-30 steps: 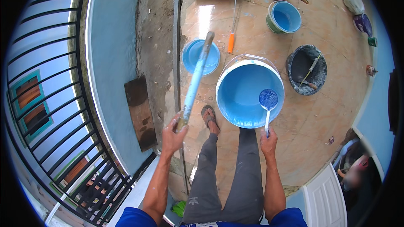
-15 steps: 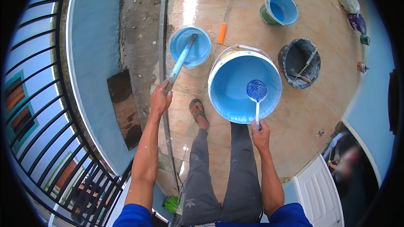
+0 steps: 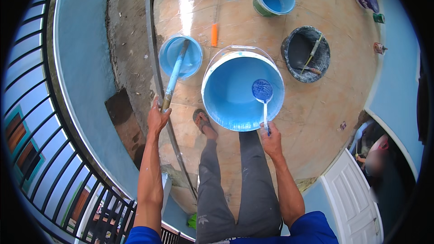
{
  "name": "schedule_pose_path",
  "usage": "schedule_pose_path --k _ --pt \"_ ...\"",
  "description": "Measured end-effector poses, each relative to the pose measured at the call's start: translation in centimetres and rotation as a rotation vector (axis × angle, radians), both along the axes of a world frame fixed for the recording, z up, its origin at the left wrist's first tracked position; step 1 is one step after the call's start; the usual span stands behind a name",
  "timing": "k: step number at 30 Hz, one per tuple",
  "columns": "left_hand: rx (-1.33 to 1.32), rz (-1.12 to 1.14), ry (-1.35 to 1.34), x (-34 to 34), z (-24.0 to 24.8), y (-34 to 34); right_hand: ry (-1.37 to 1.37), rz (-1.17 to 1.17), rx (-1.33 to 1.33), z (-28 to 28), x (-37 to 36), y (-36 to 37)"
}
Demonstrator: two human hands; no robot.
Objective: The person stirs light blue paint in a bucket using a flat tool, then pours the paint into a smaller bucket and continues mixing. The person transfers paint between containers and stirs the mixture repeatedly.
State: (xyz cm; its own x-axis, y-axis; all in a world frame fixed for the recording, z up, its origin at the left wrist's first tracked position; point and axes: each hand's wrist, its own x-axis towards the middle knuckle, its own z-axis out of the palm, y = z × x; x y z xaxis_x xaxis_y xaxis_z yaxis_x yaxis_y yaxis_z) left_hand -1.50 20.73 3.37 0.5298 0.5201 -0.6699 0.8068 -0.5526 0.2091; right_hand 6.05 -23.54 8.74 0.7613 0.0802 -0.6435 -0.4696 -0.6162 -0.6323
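Note:
My left hand [image 3: 158, 116] is closed around the lower end of a paint-smeared stick [image 3: 174, 79]. The stick's far end is down in a small light-blue bucket [image 3: 163, 50]. In my right hand [image 3: 272, 139] I grip the handle of a ladle [image 3: 265, 110] with a white shank and a round, speckled dark-blue bowl. That bowl is over the mouth of a large white paint bucket [image 3: 205, 79], whose inside is coated light blue. The bucket's wire handle is tipped toward its far side. I cannot tell whether the ladle touches the paint.
Right of the large bucket stands a dark, crusted bucket [image 3: 289, 47] with brushes across it. A green-and-white pail [image 3: 257, 7] of blue paint is farther off. An orange-handled pole [image 3: 214, 35] lies on the tiles. A metal edge strip [image 3: 156, 54] runs along the left; a person is in the doorway at right.
The whole view has shifted, so the buckets appear farther left. The stick stands at a slightly steeper angle in the small bucket. Both hands keep their hold.

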Motion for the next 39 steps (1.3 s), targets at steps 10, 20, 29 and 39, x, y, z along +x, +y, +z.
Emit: schedule_pose_path --k 10,20,29,39 --pt "0.25 -0.11 -0.389 3.1 2.3 -5.3 -0.212 0.109 -0.012 1.9 2.4 1.0" --pt "-0.168 0.268 -0.483 12.8 2.3 -17.4 -0.381 -0.329 -0.011 -10.9 27.7 -0.2" --pt "-0.048 0.607 -0.479 4.4 1.3 -19.0 -0.288 -0.643 -0.048 -26.6 44.0 3.7" --pt "0.091 0.401 -0.567 5.7 6.2 -16.8 -0.569 -0.465 -0.05 -19.9 37.0 3.9"
